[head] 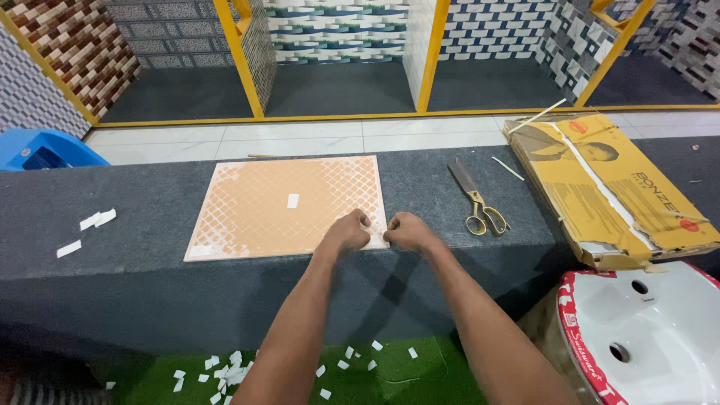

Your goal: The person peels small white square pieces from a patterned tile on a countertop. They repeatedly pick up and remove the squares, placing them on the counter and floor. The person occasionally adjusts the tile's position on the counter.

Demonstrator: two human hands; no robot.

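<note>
Tile showroom: wall tile displays (337,30)

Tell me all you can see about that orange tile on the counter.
The tile is square, pale orange, with a white criss-cross diamond pattern, worn patchy toward the left and top. It lies flat on the dark grey counter, near its front edge. A small white sticker sits near its middle, another at the front left corner. The left hand and right hand both pinch at its front right corner. Its material looks like ceramic, though that is uncertain.
</note>
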